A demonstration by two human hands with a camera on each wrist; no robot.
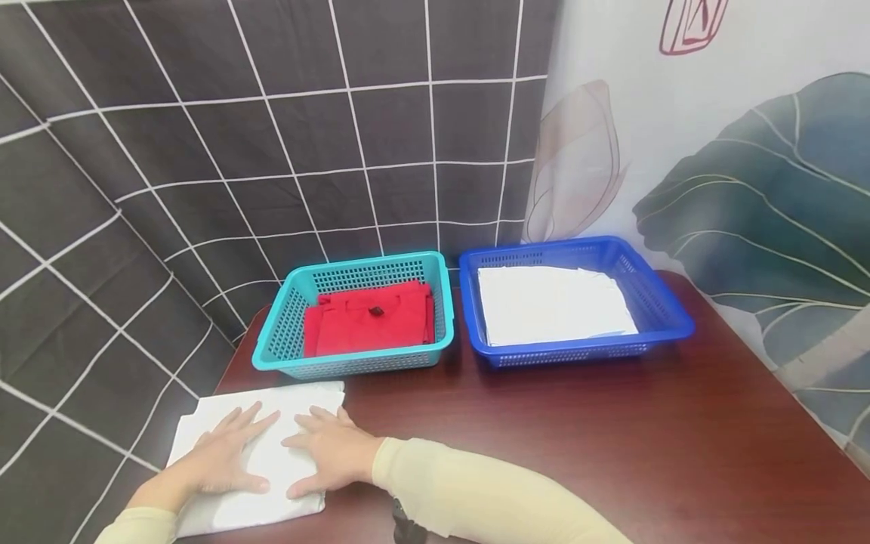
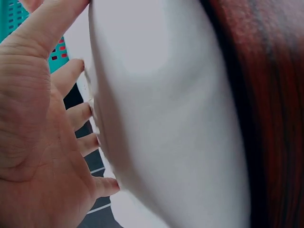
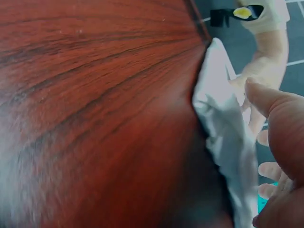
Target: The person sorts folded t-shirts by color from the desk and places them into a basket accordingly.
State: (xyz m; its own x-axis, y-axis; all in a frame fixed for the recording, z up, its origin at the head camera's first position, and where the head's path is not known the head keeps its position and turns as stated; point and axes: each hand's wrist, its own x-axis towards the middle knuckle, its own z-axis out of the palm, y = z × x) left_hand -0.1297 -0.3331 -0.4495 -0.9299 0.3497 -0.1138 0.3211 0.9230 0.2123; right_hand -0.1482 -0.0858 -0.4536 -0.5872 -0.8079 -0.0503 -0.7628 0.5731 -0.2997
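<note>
A folded white cloth (image 1: 272,453) lies flat at the table's left front. My left hand (image 1: 224,453) rests on its left half with the fingers spread. On the right half lies my right hand (image 1: 333,449), its fingers also spread and reaching across the fabric. In the left wrist view the fingertips touch the white cloth (image 2: 156,104), whose near edge bulges toward the camera. From the right wrist, the cloth's rumpled folded edge (image 3: 221,128) shows beside the right hand (image 3: 285,142). Neither hand grips anything.
A turquoise basket (image 1: 353,366) at the back holds folded red cloth (image 1: 374,325). To its right, a blue basket (image 1: 578,351) contains folded white cloth (image 1: 550,306). Both stand on the reddish-brown wooden table (image 1: 578,431). A dark gridded curtain (image 1: 272,136) borders the back and left.
</note>
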